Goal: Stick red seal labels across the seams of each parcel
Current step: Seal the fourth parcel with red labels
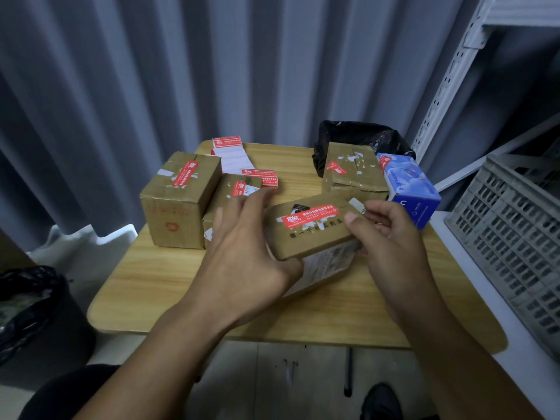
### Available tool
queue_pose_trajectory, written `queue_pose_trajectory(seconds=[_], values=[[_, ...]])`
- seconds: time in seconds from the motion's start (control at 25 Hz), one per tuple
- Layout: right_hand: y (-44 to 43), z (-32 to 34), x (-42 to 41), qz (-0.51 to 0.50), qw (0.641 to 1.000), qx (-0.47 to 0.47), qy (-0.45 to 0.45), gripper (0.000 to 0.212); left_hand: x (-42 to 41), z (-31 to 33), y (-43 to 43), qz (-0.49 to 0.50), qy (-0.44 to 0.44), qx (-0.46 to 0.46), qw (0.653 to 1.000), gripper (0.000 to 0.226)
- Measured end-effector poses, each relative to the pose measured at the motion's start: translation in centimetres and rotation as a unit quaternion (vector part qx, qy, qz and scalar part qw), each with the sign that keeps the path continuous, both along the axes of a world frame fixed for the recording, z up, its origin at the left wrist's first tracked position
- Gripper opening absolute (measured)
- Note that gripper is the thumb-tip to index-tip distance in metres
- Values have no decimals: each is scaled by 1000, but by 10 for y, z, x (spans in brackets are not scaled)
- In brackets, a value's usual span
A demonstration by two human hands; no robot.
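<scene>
**Flat parcel between both hands, seal label on its top**

Fingers [378,214] of the right hand [391,237]: curled round the right end of the flat parcel [315,237], thumb lying on its top edge. Grasping it.

Fingers of the left hand [242,253]: straight and spread, released, closed round nothing. The thumb is against the parcel's near-left corner and the palm is beside its left end. Some motion blur here.

The flat parcel is a brown carton at mid-worktop [169,295]. It is tipped so the top faces the camera, and the near side shows a white printed slip. Cannot tell whether its underside touches the worktop. A red seal label [309,217] runs lengthwise along the top, above a line of black print.

Left of the hands:
- A tall carton [178,204] stands upright, red-sealed down its taped top seam.
- A small carton [230,192] touches its right side, also red-sealed on top, and is partly hidden behind the left fingers.
- Farther back, a strip of labels [230,156] lies on the worktop: white backing with red pieces at either end.

Far right:
- A worn carton [351,171] with torn tape is red-sealed near its left top edge.
- A blue box [412,192] sits just beside it on the right, with red on its far top corner.
- A black bag [357,136] is behind the worn carton.

Outer ring:
- A grey slatted crate [515,237] is at right, on a white surface.
- A white perforated shelving upright [448,77] rises above the crate.
- A grey pleated curtain [151,71] hangs across the back.
- A black-lined bin [33,310] is at near left, below worktop level.
</scene>
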State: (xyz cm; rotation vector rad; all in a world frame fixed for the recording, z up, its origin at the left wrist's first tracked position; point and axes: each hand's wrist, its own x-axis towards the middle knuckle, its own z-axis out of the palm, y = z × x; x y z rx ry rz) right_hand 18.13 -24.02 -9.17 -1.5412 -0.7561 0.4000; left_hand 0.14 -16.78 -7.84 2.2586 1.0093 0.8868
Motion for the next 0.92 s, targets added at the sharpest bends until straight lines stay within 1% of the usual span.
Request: queue_pose_trajectory(seconds=[0.08, 0.16, 0.24, 0.32, 0.36, 0.44, 0.52, 0.56, 0.6, 0.68, 0.72, 0.8, 0.92], values=[[-1, 0, -4, -11, 1000, 18, -9, 37, -1, 2, -5, 29, -7, 11, 999, 97], [-2, -1, -9, -1, 1000, 29, -6, 31, 2, 1, -9, 64, -10, 22, 998, 98], [0, -1, -16, 49, 999, 17, 15, 24, 7, -3, -8, 92, -4, 39, 995, 96], [2, -4, -24, 106, 994, -10, 20, 18, 10, -9, -5, 113, 20, 54, 992, 92], [4, -6, -28, 129, 991, -15, 24, 17, 10, -12, -3, 121, 28, 59, 990, 91], [6, -10, -31, 162, 986, -19, 31, 29, 11, -17, 0, 135, 33, 55, 989, 93], [10, -12, -31, 176, 984, -17, 35, 39, 13, -18, 0, 132, 35, 41, 990, 98], [12, -13, -30, 180, 983, -16, 35, 41, 14, -19, 0, 122, 36, 31, 991, 97], [14, -14, -30, 186, 982, -16, 40, 39, 16, -19, 0, 108, 38, 22, 993, 94], [16, -15, -27, 205, 978, -12, 46, 19, 17, -21, 3, 76, 51, 11, 996, 83], [16, -15, -26, 217, 975, -14, 38, 15, 16, -21, 5, 59, 61, 4, 996, 79], [18, -17, -22, 235, 971, -33, 1, 32, 13, -22, 13, 38, 76, -3, 996, 76], [21, -20, -18, 223, 970, -65, -69, 50, 12, -21, 20, 31, 72, 6, 997, 72]])
